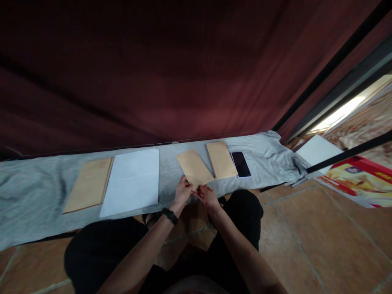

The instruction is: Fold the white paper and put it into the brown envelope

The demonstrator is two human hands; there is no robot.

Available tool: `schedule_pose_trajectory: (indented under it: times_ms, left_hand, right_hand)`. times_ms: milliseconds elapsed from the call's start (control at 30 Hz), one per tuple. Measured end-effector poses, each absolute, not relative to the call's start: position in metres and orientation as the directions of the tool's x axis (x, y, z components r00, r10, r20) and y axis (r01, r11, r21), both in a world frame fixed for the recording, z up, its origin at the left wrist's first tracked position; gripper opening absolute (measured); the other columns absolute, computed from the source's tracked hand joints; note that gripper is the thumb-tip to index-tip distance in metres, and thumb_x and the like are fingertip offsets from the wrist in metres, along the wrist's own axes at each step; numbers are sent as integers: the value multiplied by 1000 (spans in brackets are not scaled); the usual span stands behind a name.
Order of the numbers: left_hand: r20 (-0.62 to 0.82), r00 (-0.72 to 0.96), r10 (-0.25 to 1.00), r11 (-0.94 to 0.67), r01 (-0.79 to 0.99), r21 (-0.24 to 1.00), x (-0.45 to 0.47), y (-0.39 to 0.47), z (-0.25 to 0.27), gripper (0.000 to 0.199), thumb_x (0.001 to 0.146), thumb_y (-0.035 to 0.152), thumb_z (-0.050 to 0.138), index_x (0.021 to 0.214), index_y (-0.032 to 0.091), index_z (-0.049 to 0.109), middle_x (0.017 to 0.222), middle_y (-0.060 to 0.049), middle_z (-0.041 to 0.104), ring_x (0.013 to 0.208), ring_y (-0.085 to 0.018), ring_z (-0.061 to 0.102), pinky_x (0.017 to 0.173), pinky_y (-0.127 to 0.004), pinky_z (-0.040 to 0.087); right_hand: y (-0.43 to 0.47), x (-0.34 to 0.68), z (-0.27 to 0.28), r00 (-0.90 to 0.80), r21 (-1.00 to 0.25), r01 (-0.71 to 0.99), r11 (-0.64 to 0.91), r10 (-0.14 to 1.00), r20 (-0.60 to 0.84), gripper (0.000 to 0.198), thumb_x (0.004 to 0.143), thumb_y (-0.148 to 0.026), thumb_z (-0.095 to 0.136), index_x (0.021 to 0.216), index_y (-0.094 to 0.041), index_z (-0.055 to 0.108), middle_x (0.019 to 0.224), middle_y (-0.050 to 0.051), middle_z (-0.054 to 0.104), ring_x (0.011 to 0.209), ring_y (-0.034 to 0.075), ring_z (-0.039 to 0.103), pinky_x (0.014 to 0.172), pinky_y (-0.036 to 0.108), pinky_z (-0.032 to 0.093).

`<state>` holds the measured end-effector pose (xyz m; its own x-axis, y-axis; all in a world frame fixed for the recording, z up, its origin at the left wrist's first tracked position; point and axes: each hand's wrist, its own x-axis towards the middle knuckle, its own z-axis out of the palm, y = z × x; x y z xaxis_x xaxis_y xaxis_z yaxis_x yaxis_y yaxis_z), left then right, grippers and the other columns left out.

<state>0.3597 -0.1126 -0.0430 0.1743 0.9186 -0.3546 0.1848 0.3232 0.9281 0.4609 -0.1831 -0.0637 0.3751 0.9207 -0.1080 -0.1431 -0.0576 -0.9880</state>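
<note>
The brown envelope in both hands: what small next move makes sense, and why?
Perhaps the right hand should slide outward along the near edge of the brown envelope, since it and the left hand both hold that edge, close together.

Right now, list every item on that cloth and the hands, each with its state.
Held envelope: near end between both hands; flap state unclear.
Left hand: pinching that envelope.
Right hand: fingers on its near corner.
Envelope by the phone: lying flat.
Phone: screen up, dark.
White paper: spread flat.
Leftmost brown envelopes: lying flat.
Cloth: wrinkled.
</note>
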Motion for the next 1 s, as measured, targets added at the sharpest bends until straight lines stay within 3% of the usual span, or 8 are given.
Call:
schedule_pose_trajectory:
  times_ms: [167,267,333,433,567,767,900,1000]
  left_hand:
    - [-327,178,928,285,226,932,354,-92,-43,50,67,10,62,116,17,62,54,9,55,42,-8,49,42,-17,34]
    - [-317,202,927,262,257,930,349,-84,-43,53,64,8,61,117,16,64,51,10,54,42,-8,48,42,-17,33]
    - [-312,213,926,251,274,929,347,-82,-44,53,64,8,60,116,16,65,52,9,54,43,-9,49,43,-18,34]
    - [-307,219,926,237,295,925,345,-82,-47,52,66,8,59,117,15,65,52,9,54,43,-9,48,43,-18,34]
    - [-310,232,922,227,325,918,344,-82,-50,51,69,10,60,119,16,65,52,9,54,42,-9,47,43,-19,34]
    - [-271,215,938,168,402,900,340,-82,-51,55,75,13,60,130,16,59,58,7,58,49,-12,53,51,-22,42]
    - [-102,174,979,-12,552,833,341,-87,-46,48,84,17,58,132,17,59,87,-5,70,79,-19,65,76,-31,52]
    - [138,253,958,-280,709,647,348,-88,-45,42,93,20,47,134,15,59,117,-14,67,110,-25,63,98,-39,49]
  right_hand:
    - [-187,491,-51,194,-976,2,-220,957,-215,40,97,-48,49,92,-17,72,79,8,77,67,21,73,63,34,61]
    - [-177,510,-39,240,-938,313,-147,968,-71,25,97,-34,51,103,-24,74,102,4,79,92,21,74,82,34,60]
    - [-168,517,-35,207,-770,636,-54,973,103,29,98,-24,48,115,-27,72,122,3,74,112,21,69,97,34,55]
    - [-158,518,-40,44,-502,861,84,970,239,39,100,-21,44,135,-21,62,147,7,57,134,21,55,112,36,45]
    - [-157,501,-62,41,-330,942,56,960,279,49,103,-30,44,149,-15,47,156,15,45,144,29,42,117,48,35]
    - [-159,484,-78,120,-268,963,-28,936,332,53,104,-33,39,153,-13,41,158,18,41,143,33,42,117,52,30]
    - [-159,484,-78,119,-255,966,-34,938,324,55,104,-32,39,155,-12,38,160,19,37,144,34,40,118,53,27]
    - [-159,483,-78,129,-255,966,-49,943,307,56,104,-32,40,156,-12,36,160,19,35,145,34,38,118,53,26]
